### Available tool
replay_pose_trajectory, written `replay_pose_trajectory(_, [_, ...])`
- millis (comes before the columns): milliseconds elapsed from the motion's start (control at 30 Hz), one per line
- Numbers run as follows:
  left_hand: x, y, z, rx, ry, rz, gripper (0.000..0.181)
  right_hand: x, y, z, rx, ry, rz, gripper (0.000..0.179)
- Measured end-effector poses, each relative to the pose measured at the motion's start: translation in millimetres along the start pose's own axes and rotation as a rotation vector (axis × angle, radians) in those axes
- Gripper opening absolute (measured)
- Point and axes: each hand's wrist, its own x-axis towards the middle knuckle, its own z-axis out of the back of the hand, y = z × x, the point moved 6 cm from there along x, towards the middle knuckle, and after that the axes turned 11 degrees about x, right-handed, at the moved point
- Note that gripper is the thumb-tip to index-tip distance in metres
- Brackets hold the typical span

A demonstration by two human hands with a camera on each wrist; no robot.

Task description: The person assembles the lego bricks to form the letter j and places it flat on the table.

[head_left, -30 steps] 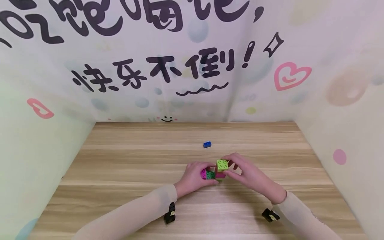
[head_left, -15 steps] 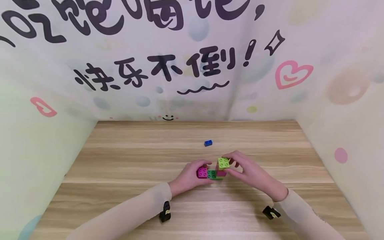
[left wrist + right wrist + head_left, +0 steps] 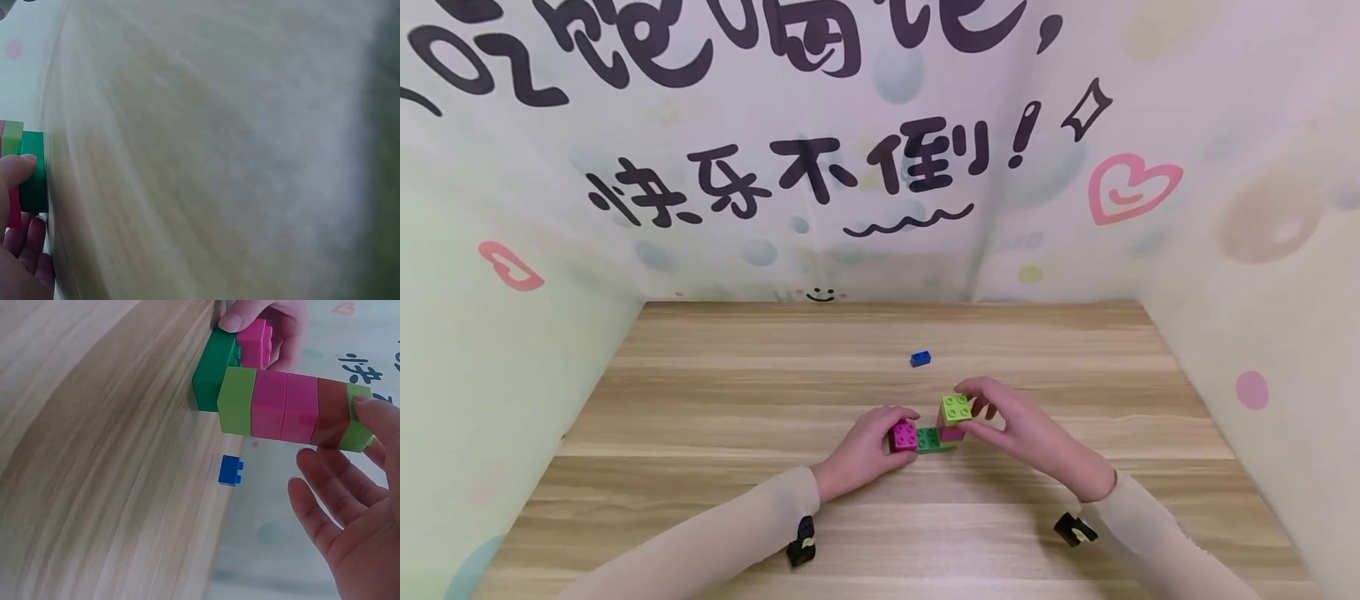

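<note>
A green building brick (image 3: 928,438) lies on the table, with a magenta brick (image 3: 904,435) on its left end. My left hand (image 3: 861,450) holds that end, its thumb against the green brick (image 3: 33,172) in the left wrist view. At the other end a tower rises: a lime brick (image 3: 236,401), two pink bricks (image 3: 269,403), a red-brown brick (image 3: 330,412) and, topmost, another lime brick (image 3: 957,409). My right hand (image 3: 1022,429) pinches this top brick between thumb and fingers; its other fingers (image 3: 340,487) are off the tower.
Farther back on the wooden table (image 3: 760,358) lies a small blue brick (image 3: 921,358), apart from the build. Printed cloth walls (image 3: 880,267) stand at the back and both sides. A black wrist device (image 3: 801,542) hangs at the left cuff.
My left hand has slid left from around the green brick to the magenta end, uncovering more of both bricks. My right hand stays on the tower's top brick, with little movement.
</note>
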Motion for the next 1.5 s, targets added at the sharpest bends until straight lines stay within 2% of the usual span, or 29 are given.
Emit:
replay_pose_trajectory(133, [-3.1, -1.2, 1.4, 0.006, 0.01, 0.003, 0.052, 0.8, 1.2, -1.4, 0.009, -0.008, 0.056, 0.038])
replay_pose_trajectory(267, [-5.0, -3.0, 3.5, 0.063, 0.017, -0.017, 0.055, 3.8, 1.1, -0.9, 0.032, -0.012, 0.059, 0.037])
replay_pose_trajectory(433, [-5.5, -5.1, 7.7, 0.16, 0.022, -0.033, 0.063, 11.7, -5.8, 0.9, 0.067, -0.019, -0.015, 0.037])
replay_pose_trajectory(600, [-7.3, -8.5, 9.7, 0.195, 0.038, -0.045, 0.068, 20.2, -18.6, 1.4, 0.126, -0.02, -0.117, 0.036])
replay_pose_trajectory(733, [-7.5, -9.4, 8.7, 0.216, 0.02, -0.062, 0.069, 27.9, -30.1, 3.4, 0.142, -0.003, -0.164, 0.035])
replay_pose_trajectory(933, [-5.5, -7.4, 8.6, 0.243, -0.003, -0.062, 0.063, 38.7, -44.3, 5.7, 0.157, 0.035, -0.22, 0.036])
replay_pose_trajectory(1233, [-5.9, -6.4, 7.6, 0.234, -0.053, -0.02, 0.059, 45.4, -64.4, 2.3, 0.177, 0.061, -0.294, 0.034])
replay_pose_trajectory(1367, [-6.2, -5.6, 8.1, 0.256, -0.084, -0.032, 0.05, 48.2, -72.4, -1.7, 0.181, 0.078, -0.322, 0.033])
replay_pose_trajectory(1500, [-8.0, -5.5, 9.2, 0.256, -0.086, -0.03, 0.046, 47.3, -81.1, -8.3, 0.186, 0.109, -0.353, 0.032])
